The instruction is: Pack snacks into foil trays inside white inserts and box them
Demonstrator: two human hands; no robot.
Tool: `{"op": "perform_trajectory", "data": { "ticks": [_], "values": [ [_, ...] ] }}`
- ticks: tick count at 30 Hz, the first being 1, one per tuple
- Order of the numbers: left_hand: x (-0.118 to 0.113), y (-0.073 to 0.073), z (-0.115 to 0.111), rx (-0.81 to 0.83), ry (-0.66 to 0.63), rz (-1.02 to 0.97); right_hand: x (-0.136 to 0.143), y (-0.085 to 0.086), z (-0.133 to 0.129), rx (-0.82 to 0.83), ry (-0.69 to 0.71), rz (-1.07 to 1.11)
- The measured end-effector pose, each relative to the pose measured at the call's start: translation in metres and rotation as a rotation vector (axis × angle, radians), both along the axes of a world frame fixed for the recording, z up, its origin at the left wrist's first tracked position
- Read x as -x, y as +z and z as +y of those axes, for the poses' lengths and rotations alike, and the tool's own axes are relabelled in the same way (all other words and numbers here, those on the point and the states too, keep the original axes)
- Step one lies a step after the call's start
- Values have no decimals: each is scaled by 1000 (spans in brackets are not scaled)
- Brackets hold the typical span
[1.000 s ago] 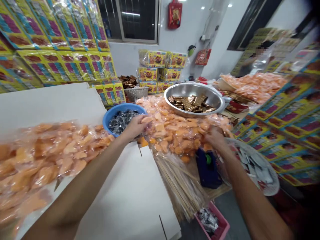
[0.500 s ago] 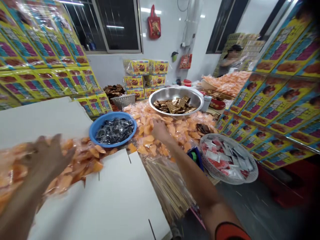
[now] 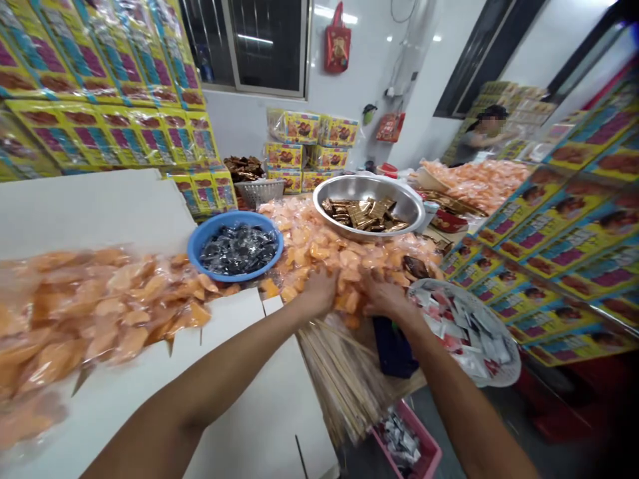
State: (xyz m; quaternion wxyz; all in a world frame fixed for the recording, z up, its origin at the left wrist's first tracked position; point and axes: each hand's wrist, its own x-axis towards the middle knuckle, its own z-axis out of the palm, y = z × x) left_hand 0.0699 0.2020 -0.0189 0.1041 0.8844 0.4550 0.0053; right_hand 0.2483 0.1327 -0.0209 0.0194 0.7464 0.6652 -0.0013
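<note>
Left hand (image 3: 321,291) moved, near right hand (image 3: 383,294)

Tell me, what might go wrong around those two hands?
The metal bowl appears to rest on the orange packets, so it might tip if the left hand or right hand disturbs those beneath. Packets could also slide onto the long sticks beside the pile's near edge.

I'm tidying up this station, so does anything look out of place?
One thing: a dark brown packet lies on the loose orange packets, near the white basket. It looks odd because it differs from the orange ones around it, while other brown packets sit in the steel bowl.
</note>
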Motion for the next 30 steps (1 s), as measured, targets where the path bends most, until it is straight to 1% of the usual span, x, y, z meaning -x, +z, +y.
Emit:
{"op": "perform_trajectory", "data": {
  "ticks": [2, 4, 6, 9, 12, 15, 17, 19, 20, 21, 23, 25, 26, 28, 30],
  "values": [
    [-5, -4, 10, -13, -2, -11, 3, 0, 15, -59, -10, 32],
    [-4, -2, 20, -36, -1, -33, 4, 7, 31, -121, -15, 76],
    [-1, 4, 31, -60, 18, -58, 3, 16, 43, -184, -4, 128],
    [6, 18, 51, -106, 66, -112, 3, 26, 58, -269, -2, 216],
    [12, 30, 74, -170, 119, -170, 7, 29, 68, -279, -39, 303],
    [20, 37, 89, -168, 128, -176, 4, 31, 69, -215, -5, 380],
    [27, 41, 87, -164, 113, -178, -5, 33, 62, -153, 92, 427],
    [37, 47, 74, -192, 95, -181, -18, 35, 49, -121, 207, 424],
    [43, 49, 64, -189, 74, -160, -23, 36, 39, -135, 243, 388],
    [48, 50, 53, -164, 44, -125, -28, 36, 29, -169, 249, 329],
    [59, 48, 32, -64, -31, -35, -28, 33, 4, -256, 210, 194],
    [67, 39, 17, 34, -84, 29, -18, 27, -21, -284, 198, 127],
    [70, 33, 13, 58, -94, 41, -9, 23, -32, -256, 217, 124],
    [73, 21, 11, 83, -96, 54, 11, 18, -48, -149, 278, 132],
    [73, 14, 18, 86, -86, 47, 30, 13, -53, -64, 301, 94]
  ]
}}
